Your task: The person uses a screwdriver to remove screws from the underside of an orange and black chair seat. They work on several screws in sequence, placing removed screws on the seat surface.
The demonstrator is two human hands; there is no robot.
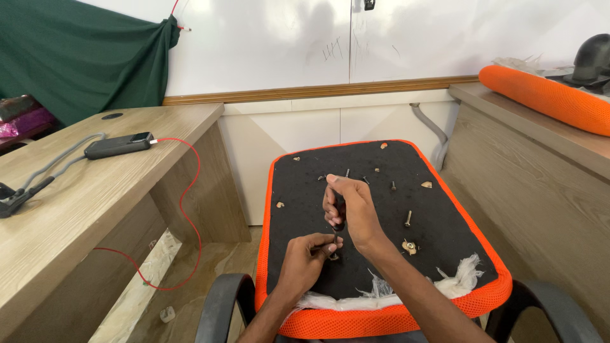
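Both forearms enter from bottom of frame, nearest camera. Left hand (304, 257) pinches small screw (333, 255) against black underside of seat pad (356, 279), lower centre. Right hand (349, 213) closed around dark screwdriver (337, 222), held upright, tip at screw. Screw looks tiny, hard, slippery, easy to drop; best pinched at shank. Loose screws (408, 218) scattered right of hands. Wooden surface (76, 209) at left carries power bank (119, 145) with red cable (189, 190).

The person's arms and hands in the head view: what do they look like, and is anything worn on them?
Both forearms are bare as far as the picture shows: no sleeves, gloves, watch or rings on the left hand or the right hand. The fingernails are short.
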